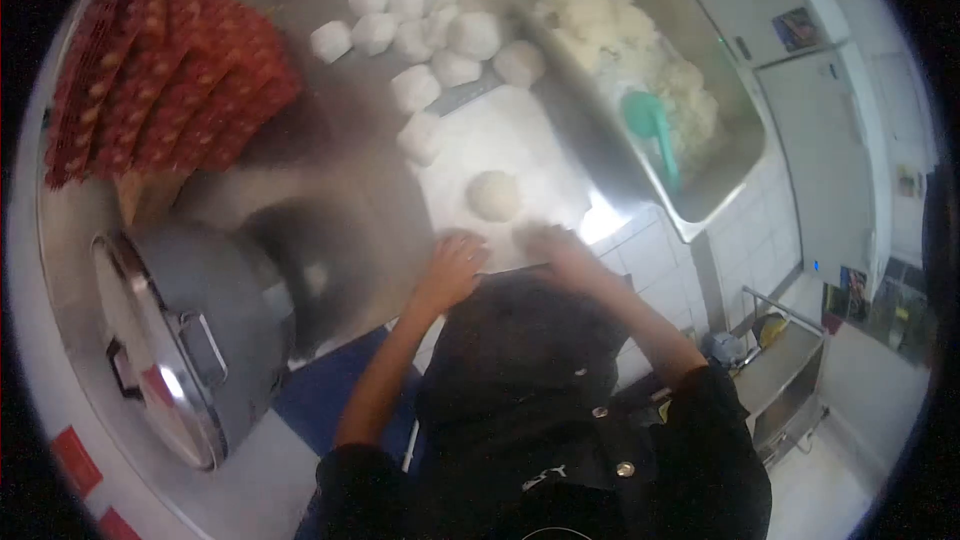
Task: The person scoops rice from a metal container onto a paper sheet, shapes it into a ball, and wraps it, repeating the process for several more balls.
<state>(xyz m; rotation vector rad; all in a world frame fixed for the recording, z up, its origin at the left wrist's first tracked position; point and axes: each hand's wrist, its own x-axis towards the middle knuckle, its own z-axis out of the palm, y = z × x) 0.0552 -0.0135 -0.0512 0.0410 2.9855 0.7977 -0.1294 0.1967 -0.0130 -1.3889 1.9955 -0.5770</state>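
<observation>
We see the round white dough ball (495,195) on the grey steel tabletop (380,190), just beyond and between our hands, the left hand (455,268) flat with empty open grip, the right hand (548,240) slightly nearer, its grip too blurred to tell.

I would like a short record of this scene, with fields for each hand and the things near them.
Left hand: flat on the steel table, holding nothing
Right hand: blurred, on the table
Nearest: one round dough ball
Farther: many dough pieces
Tray: dough mass, green scoop
Left side: lidded pot, red stack
</observation>
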